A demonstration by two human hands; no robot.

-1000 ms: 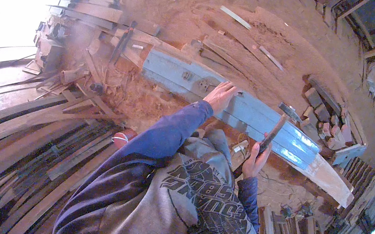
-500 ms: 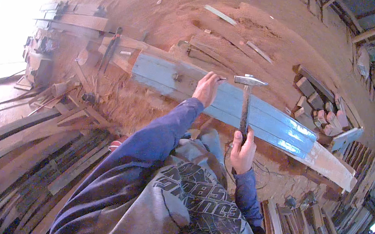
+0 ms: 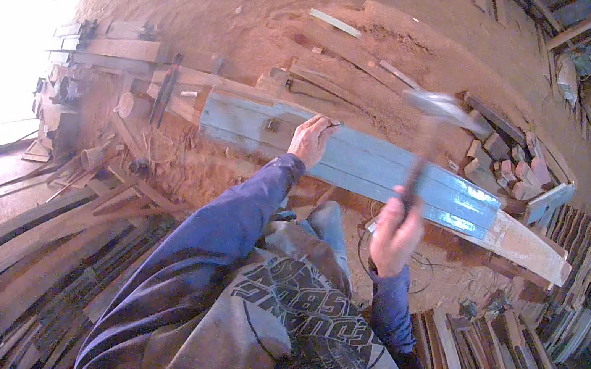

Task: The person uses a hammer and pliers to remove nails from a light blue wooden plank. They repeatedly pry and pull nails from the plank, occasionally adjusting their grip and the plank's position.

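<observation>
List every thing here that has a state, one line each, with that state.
Left hand: flat on the blue plank, pinching something small at its far edge.
Right hand: shut on the hammer handle.
Hammer: raised above the plank, head blurred.
Blue plank: lying flat, paint worn off at its right end.
Wood strips: lying in loose heaps on the ground.
</observation>
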